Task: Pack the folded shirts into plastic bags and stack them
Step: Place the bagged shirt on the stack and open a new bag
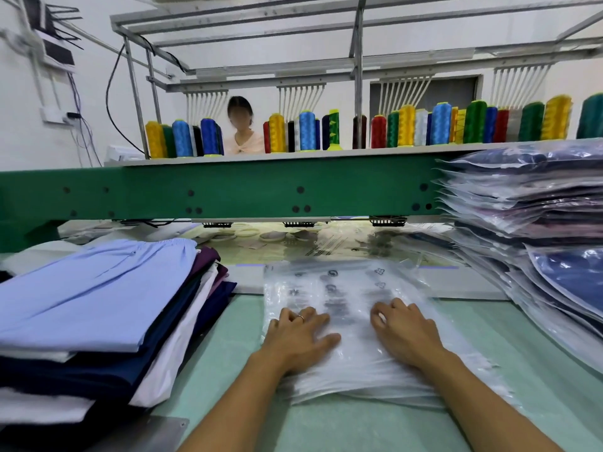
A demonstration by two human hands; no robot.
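A pile of empty clear plastic bags (349,282) with black print lies on the pale green table (228,370) in front of me. My left hand (300,334), wearing a ring, rests on the pile's left part with its fingers bent onto the top bag. My right hand (403,331) lies on the right part, fingertips curled against the plastic. To the left stands a stack of folded shirts (98,308), light blue on top, with navy, white and purple below. At the right rises a tall stack of bagged shirts (528,207).
A green machine beam (228,190) crosses the far side of the table. Above it a shelf carries several coloured thread cones (306,130). A person sits behind the shelf (243,132). White rings and loose bags lie under the beam.
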